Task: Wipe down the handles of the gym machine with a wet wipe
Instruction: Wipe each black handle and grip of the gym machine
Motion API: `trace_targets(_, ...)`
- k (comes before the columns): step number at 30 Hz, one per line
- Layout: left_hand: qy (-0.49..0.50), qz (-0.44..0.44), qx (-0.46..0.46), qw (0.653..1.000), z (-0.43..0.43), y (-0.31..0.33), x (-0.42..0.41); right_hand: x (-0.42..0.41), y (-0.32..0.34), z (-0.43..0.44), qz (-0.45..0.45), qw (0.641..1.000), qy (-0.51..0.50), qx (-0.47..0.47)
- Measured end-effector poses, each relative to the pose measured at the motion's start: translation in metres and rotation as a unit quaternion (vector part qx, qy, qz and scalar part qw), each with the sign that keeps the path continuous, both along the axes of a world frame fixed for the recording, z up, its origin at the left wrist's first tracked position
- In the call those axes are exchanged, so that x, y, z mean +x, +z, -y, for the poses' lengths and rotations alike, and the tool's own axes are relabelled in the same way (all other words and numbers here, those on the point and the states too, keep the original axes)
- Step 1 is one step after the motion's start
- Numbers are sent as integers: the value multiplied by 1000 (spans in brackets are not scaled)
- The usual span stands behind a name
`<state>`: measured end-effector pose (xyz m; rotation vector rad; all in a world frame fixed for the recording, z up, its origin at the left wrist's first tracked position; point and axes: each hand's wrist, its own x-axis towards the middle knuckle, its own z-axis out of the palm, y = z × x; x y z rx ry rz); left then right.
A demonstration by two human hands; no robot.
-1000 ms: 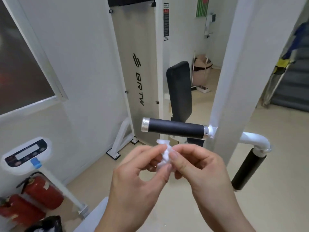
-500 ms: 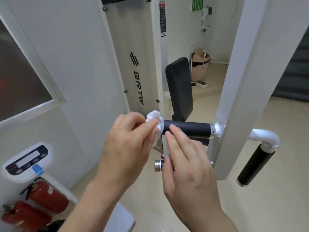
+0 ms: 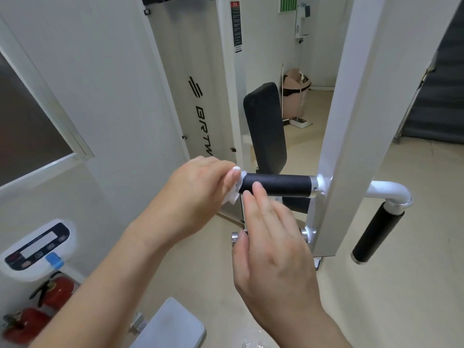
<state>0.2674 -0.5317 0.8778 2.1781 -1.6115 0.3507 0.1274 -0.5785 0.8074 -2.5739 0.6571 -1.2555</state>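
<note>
The handle (image 3: pixel 278 185), a black foam grip lying level, sits just right of the picture's middle. Its three o'clock end is fixed through a chrome collar (image 3: pixel 313 186) to the machine's white post (image 3: pixel 351 116). The left hand (image 3: pixel 200 189) comes in from seven o'clock. Its fingers are curled round the wet wipe (image 3: pixel 233 195), pinching the white wad and pressing it over the handle's free nine o'clock end, so that end is covered. The right hand (image 3: pixel 273 254) rises from five o'clock with its fingers straight and close together, holding nothing. Its fingertips (image 3: pixel 256 187) touch the front of the handle just beside the wet wipe.

At six o'clock of the handle a chrome end cap (image 3: pixel 235 240) peeks out from behind the right hand; what it belongs to is hidden. A second handle (image 3: pixel 376 234), also black, hangs tilted at four o'clock from a bent white tube (image 3: pixel 391 189) on the far side of the post, well apart from both hands. At twelve o'clock of the handle stands a black back pad (image 3: pixel 266 129), and at eleven o'clock a white panel (image 3: pixel 198 71) with black lettering. At eight o'clock of the picture are a scale display (image 3: pixel 37 247) and two red fire extinguishers (image 3: pixel 54 292). A grey seat (image 3: pixel 173 327) lies at six o'clock, and a pink bin (image 3: pixel 293 96) stands far off at one o'clock.
</note>
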Motion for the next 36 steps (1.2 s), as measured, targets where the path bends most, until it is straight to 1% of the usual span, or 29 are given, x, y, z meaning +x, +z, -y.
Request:
trace_targets(3,25,-161,-25,986,7,4,1,0,1,-3,3,1000,1,-3)
trace_targets(4,13,-172,-31,984,5,4,0,-1,2,-3,8,1000,0,-5)
trace_targets(5,-16,-147,-50,988,2,2,-2,-2,2,-3,13,1000,0,-5)
trace_targets(7,-78,-30,-104,991,-7,-5,-5,-5,2,-3,22,1000,6,-2)
trace_targets(9,-118,80,-128,981,-13,-17,-4,-6,2,-4,26,999,18,10)
trace_targets(10,-130,120,-128,976,-15,-22,-2,-7,2,-5,25,999,23,17)
trace_targets(12,-122,157,-126,972,-13,-24,-1,-8,1,-6,25,999,31,28)
trace_targets(13,-99,160,-118,975,-12,-21,-4,-9,1,-6,27,999,31,30)
trace_targets(15,-27,137,-65,988,-5,-8,-15,-10,0,-4,32,999,19,32)
trace_targets(16,18,107,-22,994,0,-1,-17,-10,0,-2,33,999,14,33)
trace_targets(17,55,58,15,997,5,4,-15,-10,0,-1,32,999,11,32)
trace_targets(18,67,5,39,997,10,7,-11,-9,0,0,31,999,11,32)
trace_targets(19,53,-32,46,997,12,7,-7,-10,0,0,30,999,12,32)
trace_targets(20,20,-37,36,998,11,5,-5,-10,0,1,31,999,13,34)
trace_targets(21,-21,-11,17,1000,8,2,-5,-11,0,1,31,999,14,36)
trace_targets(23,-69,94,-53,992,-2,-15,-5,-12,0,0,28,999,21,37)
trace_targets(25,-71,183,-112,974,-10,-29,-6,-14,1,0,24,999,27,38)
trace_targets(26,-72,214,-131,965,-11,-34,-5,-14,2,0,26,998,31,41)
trace_targets(28,-61,247,-168,952,-10,-37,-7,-16,7,1,54,996,38,52)
trace_targets(29,-51,240,-184,952,-9,-36,-9,-16,10,2,76,995,41,55)
trace_targets(30,-41,215,-192,957,-8,-35,-11,-13,12,2,94,993,43,54)
trace_targets(33,-26,122,-172,977,-11,-34,-18,5,15,5,123,991,36,45)
trace_targets(36,-56,38,-153,986,-20,-35,-20,23,13,8,168,985,22,24)
